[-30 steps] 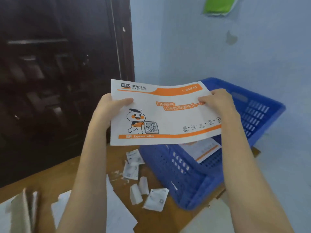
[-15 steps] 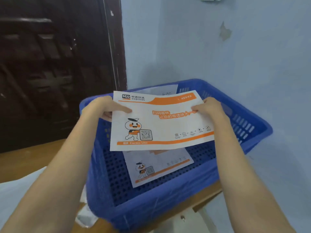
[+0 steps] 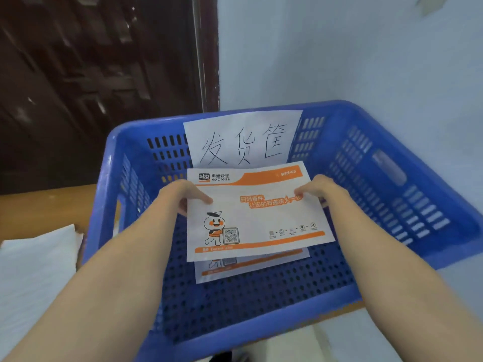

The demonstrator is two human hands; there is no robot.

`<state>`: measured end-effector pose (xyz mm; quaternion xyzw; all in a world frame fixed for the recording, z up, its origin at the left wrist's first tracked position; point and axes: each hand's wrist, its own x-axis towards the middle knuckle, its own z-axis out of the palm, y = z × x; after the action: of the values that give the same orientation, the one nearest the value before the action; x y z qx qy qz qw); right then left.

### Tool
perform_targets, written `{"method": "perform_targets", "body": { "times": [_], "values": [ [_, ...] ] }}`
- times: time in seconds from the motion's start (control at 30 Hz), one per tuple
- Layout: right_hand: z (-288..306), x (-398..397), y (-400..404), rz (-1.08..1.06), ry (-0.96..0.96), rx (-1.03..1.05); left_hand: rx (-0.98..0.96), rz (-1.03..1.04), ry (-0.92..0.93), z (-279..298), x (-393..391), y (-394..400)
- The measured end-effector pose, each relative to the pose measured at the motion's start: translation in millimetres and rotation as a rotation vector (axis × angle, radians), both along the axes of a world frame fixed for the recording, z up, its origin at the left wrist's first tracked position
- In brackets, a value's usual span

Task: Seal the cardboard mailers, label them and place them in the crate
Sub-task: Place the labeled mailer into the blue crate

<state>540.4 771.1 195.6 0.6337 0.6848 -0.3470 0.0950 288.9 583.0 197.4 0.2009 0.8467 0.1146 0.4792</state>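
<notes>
Placing a mailer in the crate

Left hand and right hand pinch the mailer inside the blue crate, above 1 stacked mailer; lower flat, align edges, then release.

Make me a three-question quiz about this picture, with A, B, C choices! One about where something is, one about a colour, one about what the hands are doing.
1. Where is the handwritten paper?
A. on the floor
B. against the crate's far wall
C. under the mailers

2. What colour is the crate?
A. blue
B. green
C. red

3. How is the top mailer held?
A. lying free
B. by one hand
C. by both hands

Answers: B, it stands behind the mailers; A, walls and floor are blue; C, left hand and right hand pinch its sides.
</notes>
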Motion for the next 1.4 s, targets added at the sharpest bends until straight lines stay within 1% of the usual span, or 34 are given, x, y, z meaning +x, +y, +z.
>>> {"method": "perform_targets", "body": {
  "times": [0.17, 0.33, 0.4, 0.5, 0.73, 0.83, 0.9, 0.97, 1.03, 1.1, 1.17, 1.27, 1.3, 1.4],
  "values": [
    [-51.3, -13.6, 11.0, 0.024, -0.021, -0.019, -0.031, 0.103, -0.061, -59.1, -2.4, 9.7],
    [-95.7, -20.4, 9.9, 0.0, -0.026, 0.01, -0.023, 0.288, -0.142, -110.8, -6.7, 2.3],
    [-108.5, -21.5, 7.5, 0.016, -0.04, 0.025, -0.012, 0.325, -0.128, -123.8, -4.3, -1.7],
    [-125.0, -23.1, 4.7, 0.038, -0.076, 0.026, -0.005, 0.31, -0.051, -140.3, -1.8, -5.8],
    [-145.0, -22.2, -0.8, 0.054, -0.229, 0.093, -0.042, 0.21, 0.071, -148.8, 4.0, -6.6],
    [-149.2, -21.8, -4.9, 0.064, -0.294, 0.124, -0.088, 0.126, 0.152, -151.6, 4.8, -4.3],
    [-149.1, -23.3, -6.9, 0.066, -0.322, 0.124, -0.18, 0.05, 0.202, -146.6, 8.7, -2.4],
    [-143.6, -26.7, -8.6, 0.093, -0.351, 0.158, -0.279, 0.017, 0.219, -141.4, 12.6, -1.8],
    [-133.6, -32.1, -8.4, 0.114, -0.34, 0.181, -0.32, -0.044, 0.248, -135.3, 12.6, -0.8],
    [-115.9, -38.4, -8.6, 0.139, -0.284, 0.118, -0.337, -0.127, 0.247, -120.4, 13.5, 1.8],
    [-89.6, -48.0, -4.5, 0.23, -0.225, -0.033, -0.324, -0.186, 0.216, -94.0, 11.8, 10.1],
    [-31.8, -61.2, -8.3, 0.402, -0.168, -0.208, -0.247, -0.224, 0.154, -39.6, 5.8, 14.2],
    [-11.4, -65.6, -11.1, 0.416, -0.122, -0.242, -0.202, -0.202, 0.103, -21.0, 2.2, 14.2],
    [44.8, -73.3, -23.0, 0.424, -0.004, -0.28, 0.013, -0.085, -0.023, 33.4, -0.8, 4.3]
  ]
}}
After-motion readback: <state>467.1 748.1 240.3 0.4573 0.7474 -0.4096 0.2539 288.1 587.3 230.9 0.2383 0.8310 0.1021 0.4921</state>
